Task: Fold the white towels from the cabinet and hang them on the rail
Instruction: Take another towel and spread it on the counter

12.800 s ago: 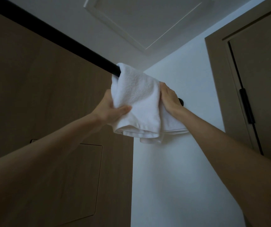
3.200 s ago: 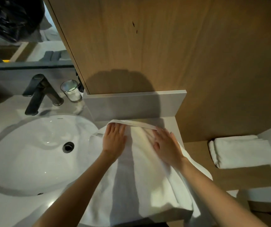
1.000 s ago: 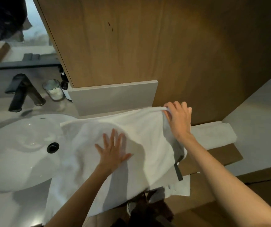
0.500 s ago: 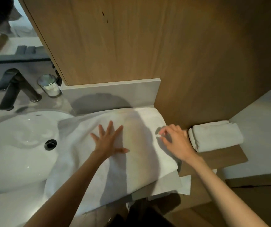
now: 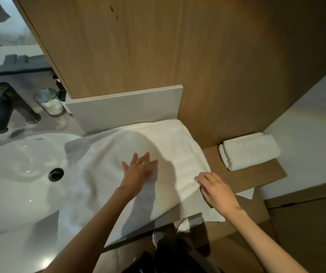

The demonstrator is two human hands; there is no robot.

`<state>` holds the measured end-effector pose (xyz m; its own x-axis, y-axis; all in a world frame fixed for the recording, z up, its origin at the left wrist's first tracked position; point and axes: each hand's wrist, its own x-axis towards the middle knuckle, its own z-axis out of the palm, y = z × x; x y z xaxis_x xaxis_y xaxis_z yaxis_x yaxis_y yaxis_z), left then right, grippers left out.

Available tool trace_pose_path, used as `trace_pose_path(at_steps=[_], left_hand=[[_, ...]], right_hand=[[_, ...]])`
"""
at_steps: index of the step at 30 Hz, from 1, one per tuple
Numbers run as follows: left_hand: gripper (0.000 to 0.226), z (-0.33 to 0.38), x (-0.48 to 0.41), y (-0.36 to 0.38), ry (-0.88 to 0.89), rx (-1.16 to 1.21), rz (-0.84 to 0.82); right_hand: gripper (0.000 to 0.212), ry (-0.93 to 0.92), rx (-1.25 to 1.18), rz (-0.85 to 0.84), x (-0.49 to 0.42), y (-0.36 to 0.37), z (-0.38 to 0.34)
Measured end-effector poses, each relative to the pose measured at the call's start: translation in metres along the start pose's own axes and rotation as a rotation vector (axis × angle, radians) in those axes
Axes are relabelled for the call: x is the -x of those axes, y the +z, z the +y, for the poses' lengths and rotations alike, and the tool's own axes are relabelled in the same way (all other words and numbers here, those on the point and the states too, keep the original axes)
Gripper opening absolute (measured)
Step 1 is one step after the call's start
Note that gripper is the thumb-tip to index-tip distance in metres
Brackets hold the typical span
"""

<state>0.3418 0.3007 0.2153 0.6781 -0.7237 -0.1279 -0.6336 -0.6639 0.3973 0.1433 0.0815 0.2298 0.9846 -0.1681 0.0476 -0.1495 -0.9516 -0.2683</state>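
One white towel [image 5: 158,154] is spread over the counter [image 5: 40,243], its left part sagging into the basin [image 5: 10,174]. The far right corner, lifted a second ago, is now released — one fold judged laid. Left hand [image 5: 138,174] is pressed flat, open; right hand [image 5: 217,191] rests open-fingered at the right edge. The towel's underlying layers are hidden; the rail is not seen.

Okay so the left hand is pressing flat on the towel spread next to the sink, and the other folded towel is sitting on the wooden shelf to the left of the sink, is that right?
Not quite. The folded towel sits on the wooden shelf to the right of the sink, not the left, as the head view shows. The rest holds: the left hand lies flat on the spread towel next to the sink.
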Motion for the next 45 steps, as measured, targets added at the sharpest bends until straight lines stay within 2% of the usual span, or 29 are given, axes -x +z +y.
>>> trace_pose_path(at_steps=[5, 8, 10, 12, 16, 18, 19, 21, 23, 26, 29, 31, 34, 37, 41, 45], left_hand=[[0.042, 0.004, -0.001, -0.011, -0.026, 0.060, -0.039], [0.031, 0.006, -0.006, -0.020, -0.058, 0.046, -0.145], [0.033, 0.011, -0.006, -0.032, -0.152, 0.197, -0.150], [0.052, 0.027, -0.002, -0.047, -0.224, 0.488, -0.078], [0.076, 0.066, 0.006, -0.046, 0.150, 0.586, 0.067], [0.080, 0.067, 0.009, -0.029, 0.098, 0.510, 0.103], [0.073, 0.065, 0.012, -0.024, 0.009, 0.467, 0.149], [0.042, 0.059, 0.021, -0.024, -0.140, 0.453, 0.171], [0.019, 0.045, 0.021, -0.024, -0.108, 0.531, 0.095], [0.019, 0.029, 0.018, -0.040, -0.030, 0.707, -0.079], [0.037, 0.018, 0.013, -0.048, -0.128, 0.772, -0.149], [0.042, 0.012, 0.011, -0.043, -0.195, 0.795, -0.166], [0.040, 0.009, 0.008, -0.038, -0.275, 0.842, -0.145], [0.038, 0.007, 0.008, -0.035, -0.294, 0.885, -0.144], [0.038, 0.007, 0.006, -0.032, -0.308, 0.904, -0.168], [0.040, 0.009, 0.006, -0.030, -0.308, 0.878, -0.178]], right_hand=[[0.041, 0.189, -0.092, 0.085, -0.006, -0.001, -0.004], [0.029, 0.205, -0.227, 0.165, -0.029, -0.029, -0.012], [0.022, 0.138, -0.279, 0.174, -0.051, -0.051, -0.019], [0.022, 0.081, -0.339, 0.128, -0.075, -0.066, -0.027], [0.023, 0.043, -0.459, -0.026, -0.115, -0.072, -0.038], [0.024, 0.063, -0.528, -0.085, -0.128, -0.071, -0.038], [0.025, 0.075, -0.568, -0.102, -0.132, -0.072, -0.036], [0.028, 0.100, -0.641, -0.123, -0.136, -0.075, -0.031], [0.031, 0.128, -0.676, -0.141, -0.136, -0.077, -0.026], [0.032, 0.149, -0.612, -0.175, -0.131, -0.068, -0.019], [0.024, 0.138, -0.410, -0.136, -0.127, -0.047, -0.018], [0.019, 0.103, -0.210, -0.021, -0.120, -0.035, -0.025], [0.014, 0.064, -0.272, 0.098, -0.096, -0.028, -0.042], [0.004, -0.046, -0.259, 0.083, -0.066, -0.019, -0.050], [0.030, -0.017, -0.156, 0.047, -0.057, 0.005, -0.046], [0.030, 0.078, -0.122, 0.093, -0.070, 0.018, -0.058]])
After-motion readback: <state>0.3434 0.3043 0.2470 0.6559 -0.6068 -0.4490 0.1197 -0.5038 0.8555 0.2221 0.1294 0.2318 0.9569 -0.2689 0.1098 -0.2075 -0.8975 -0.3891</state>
